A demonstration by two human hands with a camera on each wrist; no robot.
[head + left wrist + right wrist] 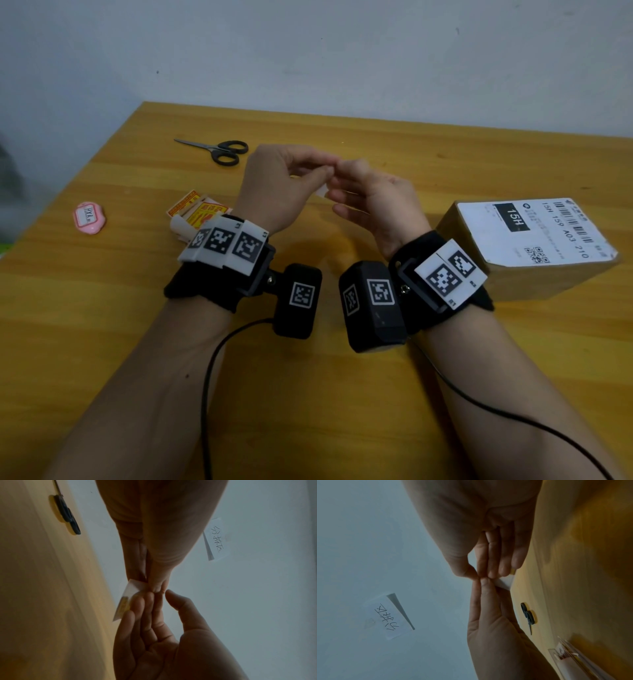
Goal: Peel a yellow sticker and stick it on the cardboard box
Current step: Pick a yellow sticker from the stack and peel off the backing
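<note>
A small yellow sticker on white backing is pinched between the left hand and right hand, held together left of the cardboard box. The sticker could tear or curl onto itself if the 2 layers are pulled unevenly.

Wood-grain table (faint sheen); matt cardboard box; black plastic-handled scissors.

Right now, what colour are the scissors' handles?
Black. The scissors lie on the table, clearest in the head view.
</note>
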